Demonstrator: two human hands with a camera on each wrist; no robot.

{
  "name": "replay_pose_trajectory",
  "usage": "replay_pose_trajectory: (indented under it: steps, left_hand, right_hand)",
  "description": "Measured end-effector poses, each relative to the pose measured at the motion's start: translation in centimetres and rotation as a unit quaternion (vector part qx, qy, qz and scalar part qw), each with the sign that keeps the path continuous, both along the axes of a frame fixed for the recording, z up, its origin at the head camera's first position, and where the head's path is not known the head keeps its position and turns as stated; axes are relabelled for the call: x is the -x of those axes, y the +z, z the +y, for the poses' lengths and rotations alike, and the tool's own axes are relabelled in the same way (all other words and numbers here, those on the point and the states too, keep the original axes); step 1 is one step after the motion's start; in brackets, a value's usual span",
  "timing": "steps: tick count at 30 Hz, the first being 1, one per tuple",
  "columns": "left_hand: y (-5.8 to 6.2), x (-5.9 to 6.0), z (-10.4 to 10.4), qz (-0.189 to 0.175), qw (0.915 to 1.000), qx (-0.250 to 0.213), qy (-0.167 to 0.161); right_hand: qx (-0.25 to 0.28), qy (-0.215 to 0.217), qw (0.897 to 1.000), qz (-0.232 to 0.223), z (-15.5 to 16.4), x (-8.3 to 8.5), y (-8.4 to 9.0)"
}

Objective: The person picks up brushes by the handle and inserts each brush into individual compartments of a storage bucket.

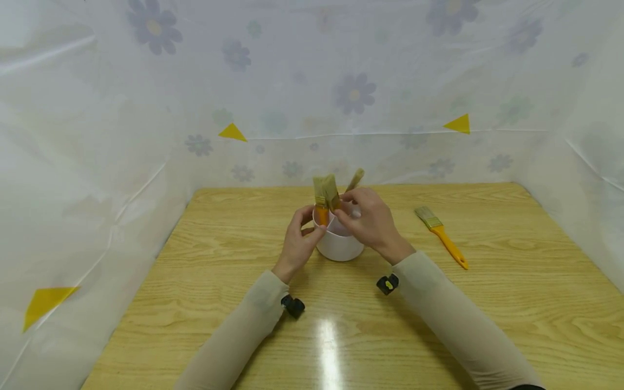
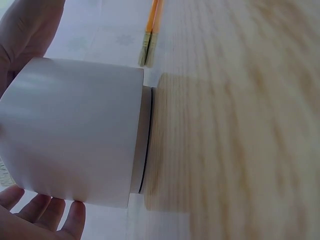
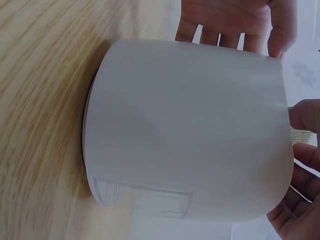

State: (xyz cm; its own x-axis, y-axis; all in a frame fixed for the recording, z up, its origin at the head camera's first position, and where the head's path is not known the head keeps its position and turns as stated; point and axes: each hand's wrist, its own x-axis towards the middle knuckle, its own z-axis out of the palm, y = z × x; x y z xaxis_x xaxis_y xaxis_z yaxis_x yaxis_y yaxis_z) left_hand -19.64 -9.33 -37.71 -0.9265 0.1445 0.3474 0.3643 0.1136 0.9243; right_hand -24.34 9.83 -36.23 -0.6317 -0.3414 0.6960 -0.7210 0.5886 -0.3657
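Observation:
A white cup [image 1: 339, 246] stands at the middle of the wooden table [image 1: 341, 336]. Three paintbrushes stand in it, bristles up; two [image 1: 325, 190] lean together and one [image 1: 355, 179] tilts right. My left hand [image 1: 311, 232] curves round the cup's left side, its thumb by an orange handle [image 1: 322, 215]. In the left wrist view its fingers [image 2: 47, 215] lie along the cup [image 2: 75, 135]. My right hand [image 1: 342, 214] reaches over the rim and pinches one of the brushes. In the right wrist view the cup [image 3: 190, 130] fills the frame, with the right hand's curled fingers [image 3: 302, 200] beside it.
One more paintbrush [image 1: 441, 236] with an orange handle lies flat on the table to the right of the cup, also seen far off as the loose brush [image 2: 148, 45]. Flowered plastic sheeting [image 1: 351, 97] walls the table at the back and both sides.

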Motion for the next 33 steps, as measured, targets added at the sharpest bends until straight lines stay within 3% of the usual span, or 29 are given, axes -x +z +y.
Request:
replay_pose_trajectory:
  steps: [14, 22, 33]
  left_hand:
    - [-0.2, 0.1, -0.1, -0.001, 1.0000, 0.002, -0.002]
    - [-2.9, 1.8, -0.1, 0.007, 0.9999, 0.002, 0.014]
    - [-2.9, 1.8, 0.0, 0.007, 0.9996, 0.004, 0.026]
  right_hand:
    - [0.012, 0.009, 1.000, 0.023, 1.0, -0.7, -0.2]
    - [0.018, 0.022, 0.999, 0.038, 1.9, -1.3, -0.1]
    - [0.020, 0.006, 0.998, 0.055, 3.5, -1.8, 0.3]
